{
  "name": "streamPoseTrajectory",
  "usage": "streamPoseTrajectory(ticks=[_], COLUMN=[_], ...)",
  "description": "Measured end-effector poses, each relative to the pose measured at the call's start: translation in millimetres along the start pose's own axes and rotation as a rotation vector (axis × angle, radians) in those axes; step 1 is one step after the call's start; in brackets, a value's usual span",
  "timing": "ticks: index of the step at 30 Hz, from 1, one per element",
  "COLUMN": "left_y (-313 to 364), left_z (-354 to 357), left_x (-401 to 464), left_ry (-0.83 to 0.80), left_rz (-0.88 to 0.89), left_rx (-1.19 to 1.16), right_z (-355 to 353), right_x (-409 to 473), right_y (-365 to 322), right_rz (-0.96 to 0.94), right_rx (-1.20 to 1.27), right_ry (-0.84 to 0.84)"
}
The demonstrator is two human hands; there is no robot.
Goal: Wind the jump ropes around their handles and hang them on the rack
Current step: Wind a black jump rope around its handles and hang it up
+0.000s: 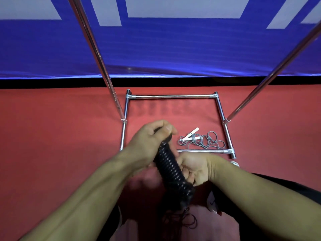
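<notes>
Here your left hand (152, 136) curls around the upper end of the black jump rope (171, 168), thumb and fingers closed over its top. Your right hand (194, 168) grips the same bundle lower down from the other side, fingers wrapped against the coils. The rope is wound in tight black turns around its handles, and the bundle slants between your two hands, top end away from you. Below your right hand a loose tail of black cord (184, 220) dangles in small loops. Just beyond your right hand, the grey jump rope (205, 140) with white handles (190, 135) lies in a loose tangle on the red floor (52, 136), inside the chrome base frame of the rack (173, 96). The rack's two uprights rise on either side beyond your hands.
</notes>
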State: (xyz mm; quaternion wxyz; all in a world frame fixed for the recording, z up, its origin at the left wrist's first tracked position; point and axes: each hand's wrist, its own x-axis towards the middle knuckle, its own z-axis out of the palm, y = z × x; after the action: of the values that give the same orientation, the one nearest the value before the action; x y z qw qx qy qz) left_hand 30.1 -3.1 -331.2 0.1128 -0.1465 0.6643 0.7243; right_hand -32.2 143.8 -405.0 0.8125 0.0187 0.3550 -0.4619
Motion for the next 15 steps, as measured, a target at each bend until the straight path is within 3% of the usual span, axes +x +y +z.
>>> streamPoseTrajectory(ticks=[3, 6, 10, 12, 15], left_y=[-7.8, -13.7, -9.2, -6.2, -3.6], left_z=[-6.6, -15.8, -21.5, -21.2, -19.9], left_x=[0.0, 2.6, 6.9, 8.5, 11.6], left_ry=[-0.026, 0.01, 0.039, 0.067, 0.146], left_rz=[0.005, -0.032, -0.006, 0.002, -0.002], left_rx=[0.198, 0.206, 0.092, 0.007, -0.072], right_z=[-0.6, 3.9, 7.8, 10.5, 8.4], right_x=[-8.9, -15.6, -28.7, -35.3, -45.9], right_y=[-13.1, -18.9, -25.2, -25.5, -22.9], right_rz=[-0.042, -0.135, -0.317, -0.459, -0.589], right_rx=[0.093, 0.234, 0.438, 0.453, 0.365], right_ry=[0.121, 0.052, -0.038, 0.001, -0.1])
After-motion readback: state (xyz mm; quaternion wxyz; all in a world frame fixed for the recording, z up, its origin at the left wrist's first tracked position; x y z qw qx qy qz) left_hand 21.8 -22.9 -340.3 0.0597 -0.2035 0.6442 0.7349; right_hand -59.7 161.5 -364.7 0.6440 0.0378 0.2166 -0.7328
